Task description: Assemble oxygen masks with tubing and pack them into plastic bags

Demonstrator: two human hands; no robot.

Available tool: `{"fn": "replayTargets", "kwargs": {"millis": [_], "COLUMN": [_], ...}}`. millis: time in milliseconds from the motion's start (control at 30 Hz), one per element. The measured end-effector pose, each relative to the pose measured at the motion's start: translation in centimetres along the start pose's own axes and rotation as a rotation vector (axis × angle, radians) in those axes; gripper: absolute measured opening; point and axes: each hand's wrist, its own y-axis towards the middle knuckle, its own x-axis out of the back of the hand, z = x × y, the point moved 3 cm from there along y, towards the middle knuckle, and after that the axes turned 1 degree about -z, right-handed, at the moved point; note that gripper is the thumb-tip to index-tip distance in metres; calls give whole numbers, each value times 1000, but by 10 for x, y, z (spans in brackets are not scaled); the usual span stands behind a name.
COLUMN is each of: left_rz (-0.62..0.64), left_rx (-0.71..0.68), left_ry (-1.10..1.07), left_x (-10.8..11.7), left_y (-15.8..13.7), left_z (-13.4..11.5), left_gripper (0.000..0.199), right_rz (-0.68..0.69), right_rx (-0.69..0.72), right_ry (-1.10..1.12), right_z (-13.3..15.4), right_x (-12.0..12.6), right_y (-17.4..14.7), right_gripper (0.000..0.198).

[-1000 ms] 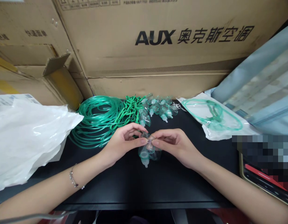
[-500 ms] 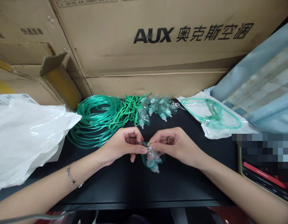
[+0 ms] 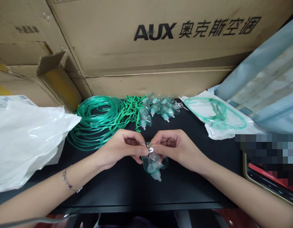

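Note:
A clear green oxygen mask (image 3: 152, 164) hangs between my hands over the black table, its pale connector pointing down. My left hand (image 3: 131, 147) pinches the mask's upper edge from the left, thumb against fingers. From the right, my right hand (image 3: 169, 145) pinches the same edge. Between my two thumb tips shows a small white nose clip (image 3: 151, 150) at the top of the mask. Just beyond my hands lie several more masks (image 3: 166, 110) and a heap of green elastic straps (image 3: 127, 112).
Coiled green tubing (image 3: 96, 117) lies behind my left hand, with white plastic bags (image 3: 30, 139) further left. A packaged mask with tubing (image 3: 222, 117) is at the right, above a phone (image 3: 267, 177). Large cardboard boxes (image 3: 160, 60) stand along the back. White metal strips (image 3: 179, 105) lie beside the masks.
The mask has tipped slightly, its connector now lower. My left fingers have closed in more around its edge, and the white clip shows more plainly between my thumbs.

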Motion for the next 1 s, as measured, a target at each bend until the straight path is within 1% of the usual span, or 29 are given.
{"fn": "replayTargets", "kwargs": {"millis": [100,200,333,433,600,767,867,1000], "left_rz": [-69,-114,-132,-130,-86,-30,-18,-53], "left_rx": [-38,-46,-40,-24,60,70,75,55], "left_ry": [-53,-64,-39,0,97,139,137,147], "left_x": [2,4,5,5,2,-1,-2,-2], "left_y": [0,0,0,0,0,-1,-3,-4], "left_z": [0,3,5,3,2,2,2,0], "left_gripper": [13,12,11,14,18,16,17,19], "right_rz": [35,32,14,28,15,52,67,37], "right_rx": [-16,-51,-94,-117,-111,-127,-98,-30], "right_ry": [88,70,28,37,8,0,3,-18], "right_z": [-1,0,2,1,0,-5,-7,-7], "right_x": [1,4,8,7,6,3,1,2], "right_y": [3,4,3,3,4,6,6,6], "right_gripper": [12,12,11,14,18,20,22,21]}}
